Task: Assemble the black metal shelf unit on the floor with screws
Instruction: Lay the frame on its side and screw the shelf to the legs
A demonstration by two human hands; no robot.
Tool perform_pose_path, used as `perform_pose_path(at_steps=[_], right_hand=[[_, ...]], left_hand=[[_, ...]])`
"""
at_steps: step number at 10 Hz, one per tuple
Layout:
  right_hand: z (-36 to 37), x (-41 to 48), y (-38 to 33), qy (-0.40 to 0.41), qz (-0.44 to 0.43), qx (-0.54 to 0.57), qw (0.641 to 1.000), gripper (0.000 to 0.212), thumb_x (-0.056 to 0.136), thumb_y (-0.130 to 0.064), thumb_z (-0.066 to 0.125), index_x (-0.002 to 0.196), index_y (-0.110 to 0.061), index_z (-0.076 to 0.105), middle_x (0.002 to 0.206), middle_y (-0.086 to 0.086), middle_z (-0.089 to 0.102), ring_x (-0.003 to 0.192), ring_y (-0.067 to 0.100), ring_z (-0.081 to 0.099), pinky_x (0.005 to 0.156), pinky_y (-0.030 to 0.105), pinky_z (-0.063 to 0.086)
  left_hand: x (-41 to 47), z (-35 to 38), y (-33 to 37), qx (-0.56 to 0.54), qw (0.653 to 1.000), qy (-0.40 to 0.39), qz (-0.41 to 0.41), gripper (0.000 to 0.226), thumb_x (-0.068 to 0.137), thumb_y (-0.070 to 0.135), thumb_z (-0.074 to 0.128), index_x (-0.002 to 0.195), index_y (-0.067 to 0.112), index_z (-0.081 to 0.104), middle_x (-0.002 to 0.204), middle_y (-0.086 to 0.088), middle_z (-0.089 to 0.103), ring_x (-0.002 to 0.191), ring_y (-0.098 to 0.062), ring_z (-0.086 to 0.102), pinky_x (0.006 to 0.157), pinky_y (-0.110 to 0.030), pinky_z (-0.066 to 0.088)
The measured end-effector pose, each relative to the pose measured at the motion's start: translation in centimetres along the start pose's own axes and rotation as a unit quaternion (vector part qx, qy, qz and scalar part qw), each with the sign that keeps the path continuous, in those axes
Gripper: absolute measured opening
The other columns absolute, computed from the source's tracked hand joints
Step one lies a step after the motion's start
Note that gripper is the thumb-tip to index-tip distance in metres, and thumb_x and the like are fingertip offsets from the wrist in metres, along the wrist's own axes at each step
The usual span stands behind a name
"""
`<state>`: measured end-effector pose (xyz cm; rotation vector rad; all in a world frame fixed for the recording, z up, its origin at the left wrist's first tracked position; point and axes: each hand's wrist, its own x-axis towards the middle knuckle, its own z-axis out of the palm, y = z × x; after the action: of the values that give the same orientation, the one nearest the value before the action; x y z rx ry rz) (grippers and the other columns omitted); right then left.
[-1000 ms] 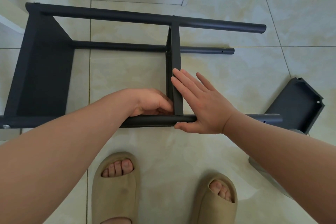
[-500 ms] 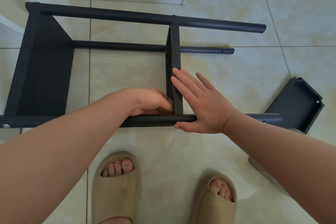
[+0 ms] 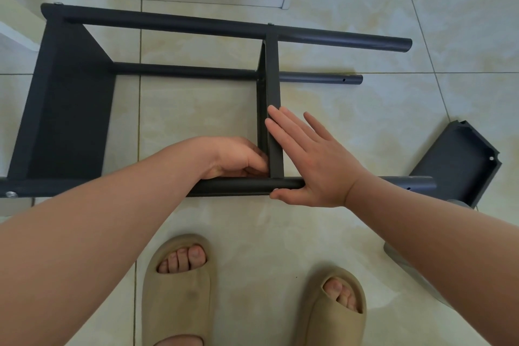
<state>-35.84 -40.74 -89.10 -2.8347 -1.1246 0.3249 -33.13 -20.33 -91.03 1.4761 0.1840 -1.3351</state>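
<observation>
Left hand [image 3: 238, 159], right hand [image 3: 311, 166] on sideways black shelf [image 3: 70, 109].

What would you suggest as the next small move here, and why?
Probably tighten the joint where the middle shelf meets the near pole: the left hand curls right at that corner, and the right hand presses flat against the shelf to brace it. What the left hand holds, if anything, is hidden.

We see a bright, evenly lit scene: soft light leaves a mild sheen on the glossy floor tiles [image 3: 365, 126] and faint shadows under the sandals [image 3: 177, 298]. Everything is sharp; wide-angle distortion bends the black shelf frame [image 3: 168, 25] near the edges.
</observation>
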Motion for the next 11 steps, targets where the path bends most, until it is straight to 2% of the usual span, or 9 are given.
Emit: perform_pose_path(at_steps=[1, 3, 4, 5, 6, 7, 8, 9, 11], right_hand=[[0.00, 0.00, -0.01, 0.000, 0.001, -0.001, 1.000, 0.108, 0.087, -0.079, 0.039, 0.162, -0.008, 0.009, 0.171, 0.006, -0.002, 0.157, 0.021, -0.006, 0.126, 0.051, 0.009], [-0.04, -0.01, -0.03, 0.003, -0.001, 0.003, 1.000, 0.108, 0.087, -0.079, 0.038, 0.162, -0.007, 0.010, 0.171, 0.007, 0.000, 0.157, 0.021, -0.004, 0.126, 0.052, 0.010], [-0.01, -0.01, -0.02, 0.003, -0.001, 0.000, 1.000, 0.108, 0.087, -0.079, 0.038, 0.162, -0.007, 0.009, 0.171, 0.007, -0.001, 0.157, 0.021, -0.005, 0.126, 0.052, 0.011], [0.00, -0.03, -0.04, 0.002, -0.002, -0.001, 1.000, 0.107, 0.087, -0.079, 0.038, 0.162, -0.007, 0.009, 0.171, 0.007, -0.001, 0.157, 0.021, -0.005, 0.126, 0.052, 0.011], [-0.02, 0.01, -0.01, 0.000, -0.002, -0.002, 1.000, 0.108, 0.087, -0.079, 0.038, 0.162, -0.008, 0.008, 0.171, 0.006, -0.002, 0.157, 0.021, -0.005, 0.126, 0.052, 0.010], [-0.01, 0.03, 0.03, 0.001, -0.001, -0.002, 1.000, 0.108, 0.087, -0.079, 0.038, 0.162, -0.007, 0.009, 0.171, 0.006, -0.002, 0.157, 0.021, -0.006, 0.126, 0.052, 0.010], [0.02, 0.01, 0.03, 0.001, -0.001, 0.000, 1.000, 0.107, 0.087, -0.079, 0.038, 0.162, -0.007, 0.009, 0.171, 0.007, -0.002, 0.157, 0.021, -0.005, 0.126, 0.052, 0.011], [0.01, -0.01, 0.02, 0.006, -0.002, 0.002, 1.000, 0.107, 0.087, -0.079, 0.038, 0.162, -0.007, 0.009, 0.171, 0.007, -0.001, 0.157, 0.021, -0.004, 0.126, 0.053, 0.011], [0.12, -0.04, 0.02, 0.015, -0.003, 0.007, 1.000, 0.107, 0.087, -0.078, 0.041, 0.162, -0.007, 0.011, 0.171, 0.007, 0.001, 0.157, 0.021, -0.003, 0.126, 0.053, 0.011]], left_hand=[[0.12, -0.11, -0.15, -0.017, 1.000, -0.007, 0.004, 0.027, 0.090, -0.007, 0.056, 0.116, -0.013, 0.062, 0.090, -0.020, 0.066, 0.077, -0.023, 0.068, 0.076, -0.028, 0.058], [0.17, -0.17, -0.20, -0.059, 0.998, -0.025, 0.010, 0.019, 0.093, -0.011, 0.050, 0.094, 0.001, 0.065, 0.078, -0.012, 0.072, 0.068, -0.018, 0.071, 0.061, -0.025, 0.056], [0.02, -0.06, -0.05, -0.062, 0.997, -0.037, -0.005, 0.021, 0.094, -0.007, 0.050, 0.088, 0.004, 0.066, 0.082, -0.013, 0.070, 0.072, -0.020, 0.070, 0.067, -0.028, 0.057], [-0.14, 0.09, 0.11, -0.011, 0.999, -0.023, -0.021, 0.016, 0.094, 0.003, 0.055, 0.092, 0.003, 0.071, 0.085, -0.011, 0.072, 0.074, -0.019, 0.069, 0.069, -0.028, 0.055], [0.18, 0.07, 0.06, -0.009, 1.000, -0.007, -0.015, 0.028, 0.092, -0.004, 0.055, 0.116, -0.015, 0.061, 0.100, -0.022, 0.065, 0.087, -0.027, 0.066, 0.079, -0.032, 0.056], [0.52, 0.00, -0.13, -0.010, 1.000, -0.003, -0.008, 0.034, 0.090, -0.009, 0.053, 0.123, -0.019, 0.055, 0.105, -0.026, 0.061, 0.093, -0.032, 0.063, 0.085, -0.035, 0.056], [0.61, -0.08, -0.17, -0.022, 1.000, -0.014, 0.002, 0.030, 0.090, -0.011, 0.053, 0.119, -0.012, 0.060, 0.103, -0.025, 0.062, 0.090, -0.030, 0.065, 0.079, -0.032, 0.058], [0.73, -0.17, -0.22, -0.040, 0.999, -0.024, 0.007, 0.023, 0.091, -0.012, 0.051, 0.110, -0.002, 0.059, 0.092, -0.020, 0.064, 0.076, -0.022, 0.068, 0.068, -0.027, 0.058], [0.31, 0.03, -0.12, -0.026, 0.999, -0.028, -0.005, 0.016, 0.091, -0.008, 0.049, 0.090, 0.000, 0.063, 0.075, -0.011, 0.068, 0.067, -0.018, 0.067, 0.063, -0.024, 0.055]])
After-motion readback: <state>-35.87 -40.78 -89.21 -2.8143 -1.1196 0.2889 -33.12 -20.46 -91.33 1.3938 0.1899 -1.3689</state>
